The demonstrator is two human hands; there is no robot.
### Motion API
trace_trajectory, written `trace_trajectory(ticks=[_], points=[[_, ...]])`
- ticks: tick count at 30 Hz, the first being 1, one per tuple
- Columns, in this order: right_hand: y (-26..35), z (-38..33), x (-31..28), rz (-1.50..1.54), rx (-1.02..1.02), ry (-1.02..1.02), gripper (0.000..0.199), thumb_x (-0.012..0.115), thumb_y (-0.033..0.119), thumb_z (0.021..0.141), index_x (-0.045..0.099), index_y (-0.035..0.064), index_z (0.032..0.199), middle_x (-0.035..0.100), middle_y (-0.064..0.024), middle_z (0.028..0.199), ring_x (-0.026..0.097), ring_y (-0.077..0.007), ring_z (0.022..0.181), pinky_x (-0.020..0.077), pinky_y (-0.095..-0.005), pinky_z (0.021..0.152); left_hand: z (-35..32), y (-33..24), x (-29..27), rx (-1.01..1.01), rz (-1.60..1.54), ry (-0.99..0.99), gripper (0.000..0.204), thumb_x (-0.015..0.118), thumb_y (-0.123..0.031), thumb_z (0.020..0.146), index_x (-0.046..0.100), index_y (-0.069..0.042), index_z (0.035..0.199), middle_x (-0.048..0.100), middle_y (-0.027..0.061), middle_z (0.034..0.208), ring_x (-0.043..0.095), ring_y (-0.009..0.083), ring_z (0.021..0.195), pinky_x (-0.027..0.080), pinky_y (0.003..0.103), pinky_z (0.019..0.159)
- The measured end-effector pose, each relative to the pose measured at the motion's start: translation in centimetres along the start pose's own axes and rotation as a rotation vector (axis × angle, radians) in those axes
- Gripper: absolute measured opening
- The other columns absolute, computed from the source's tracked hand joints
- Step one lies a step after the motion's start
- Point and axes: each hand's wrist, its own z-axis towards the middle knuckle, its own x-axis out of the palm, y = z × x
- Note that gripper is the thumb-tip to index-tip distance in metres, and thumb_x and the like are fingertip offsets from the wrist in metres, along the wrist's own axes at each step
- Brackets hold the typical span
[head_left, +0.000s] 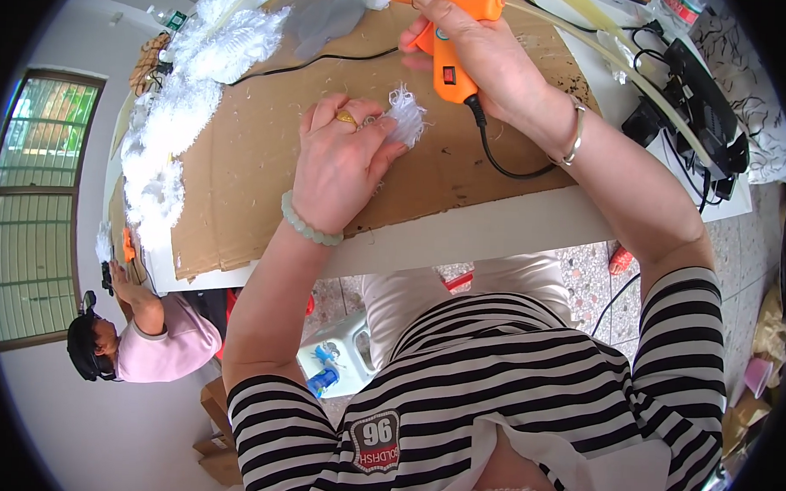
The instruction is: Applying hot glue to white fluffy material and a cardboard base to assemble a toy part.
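Observation:
My left hand (pixel 340 161) presses a small white fluffy feather piece (pixel 406 114) down on the brown cardboard sheet (pixel 258 146) that covers the table. A pale bead bracelet sits on that wrist. My right hand (pixel 482 54) grips an orange glue gun (pixel 451 61) just above and to the right of the feather piece, nozzle pointing left at the top edge. Its black cord (pixel 500 163) loops across the cardboard below my right wrist, which wears a silver bangle.
A long heap of white feathery pieces (pixel 177 117) lies along the cardboard's left side. Black cables and a power strip (pixel 697 100) sit at the right of the white table (pixel 497 227). Another person in a pink top (pixel 156 332) works at the left end. A white stool (pixel 341 356) stands below.

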Motion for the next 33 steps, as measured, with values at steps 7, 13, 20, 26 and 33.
trace_trajectory(ticks=[7, 13, 20, 26, 33], points=[[-0.6, -0.8, 1.0, -0.219, 0.214, 0.230, 0.031, 0.060, 0.033, 0.091, 0.058, 0.0052, 0.106, 0.062, -0.0041, 0.084, 0.058, -0.0103, 0.079, 0.0539, -0.0295, 0.071, 0.0, -0.5, -0.2, -0.007, 0.034, -0.021, 0.025, 0.076, -0.020, 0.068, 0.070, -0.009, 0.090, 0.063, 0.0029, 0.094, 0.052, 0.0301, 0.102, 0.038, 0.045, 0.090], [0.6, -1.4, 0.6, -0.201, 0.178, 0.229, 0.034, 0.060, 0.032, 0.092, 0.056, 0.0042, 0.112, 0.061, -0.0039, 0.084, 0.059, -0.0122, 0.082, 0.0552, -0.0314, 0.070, -1.7, 0.9, -0.1, -0.274, -0.364, -0.194, 0.017, 0.072, -0.017, 0.077, 0.070, -0.008, 0.091, 0.065, 0.0058, 0.093, 0.057, 0.0249, 0.093, 0.045, 0.035, 0.083], [1.6, -1.7, 1.0, -0.258, 0.100, 0.181, 0.029, 0.052, 0.027, 0.096, 0.059, 0.0006, 0.103, 0.063, -0.0070, 0.088, 0.062, -0.0158, 0.084, 0.0560, -0.0328, 0.072, -7.9, 4.0, -2.9, -0.829, -0.761, -0.612, 0.009, 0.064, -0.005, 0.087, 0.066, -0.003, 0.096, 0.061, 0.0003, 0.084, 0.052, 0.0051, 0.075, 0.041, 0.018, 0.066], [0.9, -1.7, 0.6, -0.184, 0.069, 0.332, 0.032, 0.049, 0.029, 0.097, 0.059, -0.0015, 0.095, 0.063, -0.0101, 0.089, 0.062, -0.0185, 0.084, 0.0556, -0.0354, 0.076, -12.5, 2.3, -3.3, -0.921, -0.596, -0.629, 0.020, 0.058, 0.006, 0.085, 0.062, -0.003, 0.102, 0.054, -0.0023, 0.085, 0.050, 0.0039, 0.073, 0.041, 0.017, 0.063], [1.1, -4.0, 3.1, -0.386, 0.204, 0.551, 0.033, 0.052, 0.031, 0.096, 0.061, -0.0012, 0.096, 0.063, -0.0094, 0.089, 0.063, -0.0182, 0.080, 0.0536, -0.0305, 0.071, -10.9, 0.8, -4.8, -0.859, -0.512, -0.349, 0.018, 0.064, -0.004, 0.082, 0.065, -0.001, 0.099, 0.063, 0.0075, 0.074, 0.058, 0.0122, 0.059, 0.047, 0.024, 0.059]])
